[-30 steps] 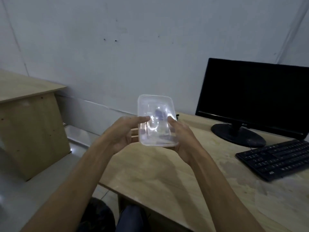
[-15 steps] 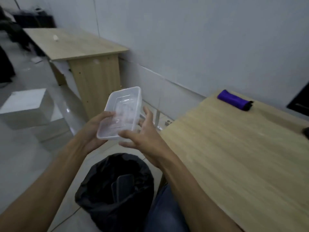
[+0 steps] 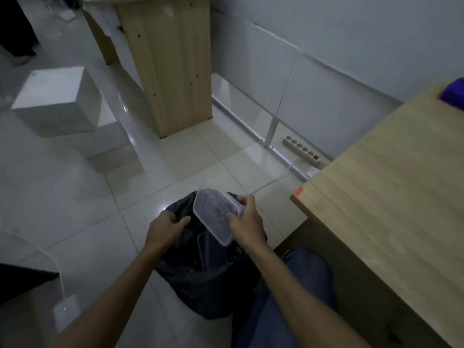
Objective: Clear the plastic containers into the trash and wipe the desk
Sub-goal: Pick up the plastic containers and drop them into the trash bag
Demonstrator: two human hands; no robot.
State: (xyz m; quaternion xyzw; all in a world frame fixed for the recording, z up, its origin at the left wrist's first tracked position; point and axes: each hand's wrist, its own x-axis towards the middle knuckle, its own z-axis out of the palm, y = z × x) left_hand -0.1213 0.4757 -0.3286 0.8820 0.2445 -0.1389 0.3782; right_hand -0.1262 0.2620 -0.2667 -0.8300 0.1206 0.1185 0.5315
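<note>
I see my right hand (image 3: 247, 223) holding the clear rectangular plastic container (image 3: 216, 217) directly over the open mouth of the black plastic trash bag (image 3: 200, 275) on the white tiled floor (image 3: 75, 197). The fingers (image 3: 233, 218) of that hand are clamped on the container's right edge, thumb on the near side, and the container sits tilted, its near corner dipping toward the bag. Inside the bag I can make out the faint edges of another clear container (image 3: 203, 249), though the dim light hides the details.

My left hand (image 3: 164, 228) is at the bag's left rim, fingers curled in and gripping the black plastic there, apart from the container.

To the right, the corner of the light wooden bench (image 3: 391, 197) juts in, with a small orange sticker (image 3: 299, 190) at its corner and a purple object (image 3: 453, 92) at its far edge, partly cut off by the frame. A white power strip (image 3: 301, 148) lies on the floor near the wall, behind the bag. My blue-trousered leg (image 3: 286, 305) shows between bag and bench.
</note>
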